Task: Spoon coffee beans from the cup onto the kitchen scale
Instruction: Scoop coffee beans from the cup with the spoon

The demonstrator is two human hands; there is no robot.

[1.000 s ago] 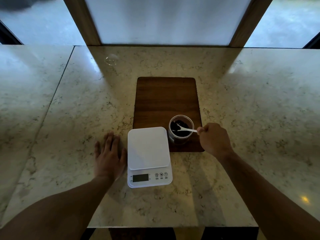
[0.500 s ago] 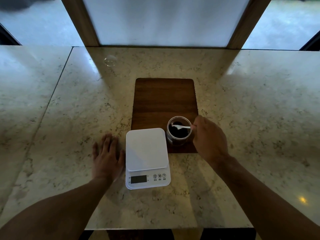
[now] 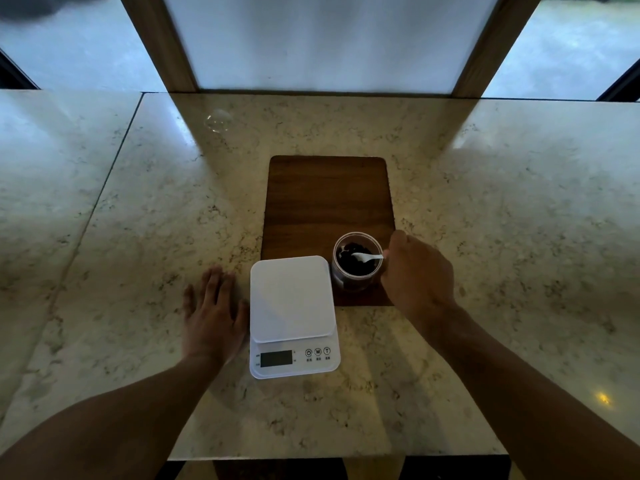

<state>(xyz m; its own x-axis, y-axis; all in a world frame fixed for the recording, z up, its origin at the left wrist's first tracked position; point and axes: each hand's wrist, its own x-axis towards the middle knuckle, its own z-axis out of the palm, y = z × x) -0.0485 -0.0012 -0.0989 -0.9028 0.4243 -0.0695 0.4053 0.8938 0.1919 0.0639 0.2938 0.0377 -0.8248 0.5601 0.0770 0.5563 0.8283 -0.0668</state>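
1. Nearest me, one kitchen scale (image 3: 292, 315) sits on the marble worktop (image 3: 138, 220), its white platform bare: not a single bean has landed on it yet. Its display is too dim to read.
2. At the scale's nine o'clock, the left hand (image 3: 211, 315) lies flat on the worktop with fingers spread, holding nothing, just beside the scale's edge.
3. At the scale's two o'clock, the right hand (image 3: 417, 271) has closed in on the cup over the last second and now pinches the handle of one small white spoon (image 3: 367, 257), the bowl dipped further in among the coffee beans (image 3: 353, 263). I'd judge the first scoop is being loaded, with the carry to the scale ahead.
4. One clear cup (image 3: 356, 263) of beans stands on the near right corner of one wooden board (image 3: 327, 195).
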